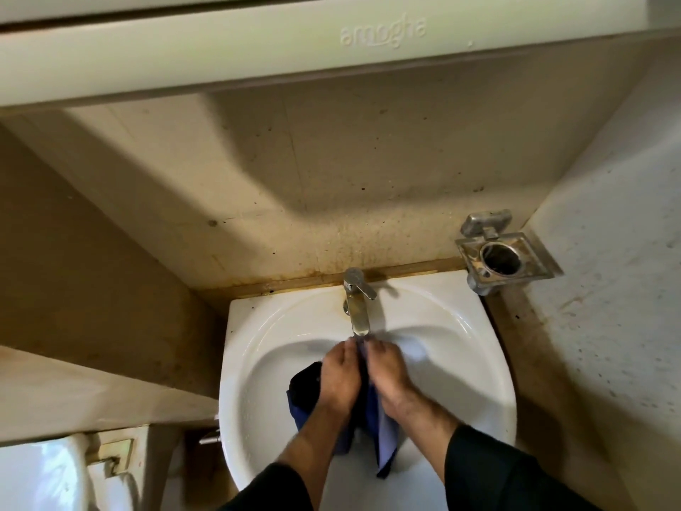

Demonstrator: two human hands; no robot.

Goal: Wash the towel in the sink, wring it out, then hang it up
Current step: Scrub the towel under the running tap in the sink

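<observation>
Head view: white ceramic sink, lower centre of frame.
Towel: dark blue cloth towel hangs into the basin under the steel tap, likely for rinsing.
Hands: left hand and right hand pressed together, pinching towel's top.

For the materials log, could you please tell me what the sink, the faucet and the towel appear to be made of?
The sink looks like glazed white ceramic: glossy, with bright highlights along its rim. The faucet appears to be chromed metal, shiny but dulled by brownish staining on the spout. The towel seems a soft blue woven fabric, draping in limp folds between the left hand and right hand; the exact fibre cannot be told.
</observation>
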